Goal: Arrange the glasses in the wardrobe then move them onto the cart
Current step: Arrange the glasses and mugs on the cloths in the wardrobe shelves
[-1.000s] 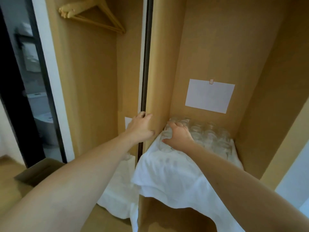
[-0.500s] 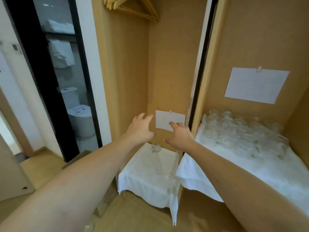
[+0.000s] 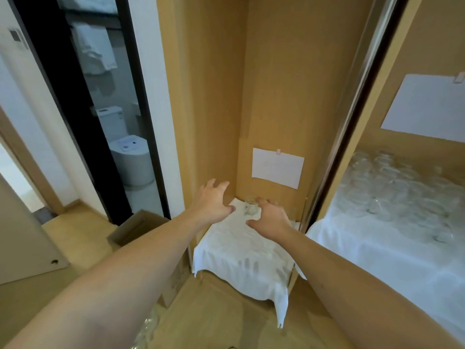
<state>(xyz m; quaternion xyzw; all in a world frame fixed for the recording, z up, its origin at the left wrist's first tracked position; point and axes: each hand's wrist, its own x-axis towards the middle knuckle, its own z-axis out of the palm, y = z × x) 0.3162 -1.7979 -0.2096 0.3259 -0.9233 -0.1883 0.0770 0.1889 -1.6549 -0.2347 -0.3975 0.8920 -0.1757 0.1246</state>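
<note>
Two hands are reaching into the left compartment of the wardrobe (image 3: 276, 84). Your left hand (image 3: 210, 206) is hovering with its fingers spread and relaxed, and it is holding nothing; its thumb is pointing toward the small glass. Your right hand (image 3: 270, 217) is just beside that glass, on its right side, with the fingers loosely bent and apart. You cannot tell from this view if the fingertips are touching the glass or are only near it.

Between the two hands a single small glass (image 3: 250, 207) is standing upright on a white cloth (image 3: 241, 255). This cloth is covering the low shelf of the left compartment and is hanging down over its front edge. On the back wall above the glass, a white paper (image 3: 278, 168) is being held by a small clip.

A metal door rail (image 3: 352, 109) is dividing the wardrobe. In the right compartment, many glasses (image 3: 395, 187) are standing close together on a second white cloth (image 3: 392, 260), under a larger paper (image 3: 427, 107).

To the left, an open doorway is showing a toilet (image 3: 130, 159) and hanging towels (image 3: 94, 51). A cardboard box (image 3: 136, 227) is lying on the wooden floor near the wardrobe.
</note>
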